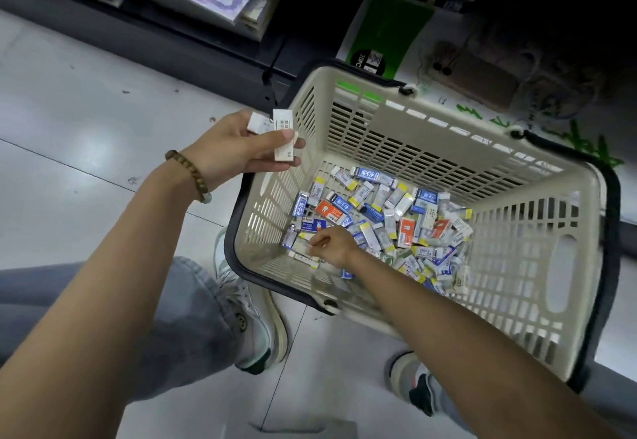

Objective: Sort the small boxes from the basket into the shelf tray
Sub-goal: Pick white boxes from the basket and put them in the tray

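White boxes [283,135] pinched in left hand [234,147], beside basket [396,149] rim; right hand [332,243] on pile [379,218], grip unclear.

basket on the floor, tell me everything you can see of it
The basket is cream plastic, with slotted walls, a cut-out grip in one end wall and two dark handles folded down around the rim. It stands upright on the pale tiled floor. Small boxes, mostly blue, white and orange, cover much of its bottom. The right hand reaches inside among them.
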